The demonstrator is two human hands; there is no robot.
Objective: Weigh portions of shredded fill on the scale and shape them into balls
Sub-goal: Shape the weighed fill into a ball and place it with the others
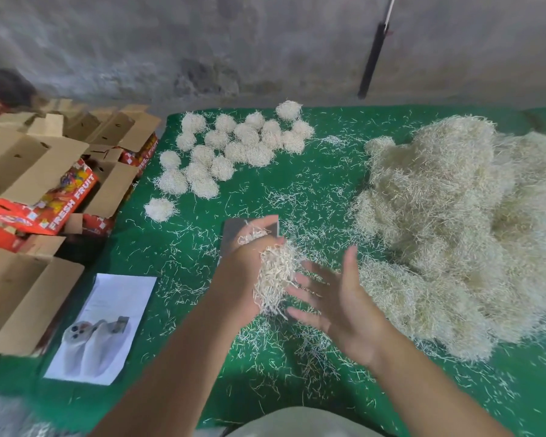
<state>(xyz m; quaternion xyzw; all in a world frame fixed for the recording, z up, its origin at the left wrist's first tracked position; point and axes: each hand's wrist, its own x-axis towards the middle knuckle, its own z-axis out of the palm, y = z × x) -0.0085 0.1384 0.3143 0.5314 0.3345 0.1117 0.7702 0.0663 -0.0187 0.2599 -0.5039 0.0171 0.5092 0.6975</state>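
Since the fill portion (276,272) looks featherlight and springy, the left hand (243,272) cups it loosely; the right hand (338,304) hangs open beside it.

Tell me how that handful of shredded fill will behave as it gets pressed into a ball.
The handful of shredded fill in the left hand probably compresses easily and weighs little. It likely sheds: loose strands litter the green cloth. Finished balls hold shape, loosely.

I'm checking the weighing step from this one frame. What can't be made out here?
- Scale: head view, mostly hidden behind the left hand and its clump of fill; no reading visible.
- Right hand: fingers motion-blurred.
- Printed sheet: photo too small to identify.
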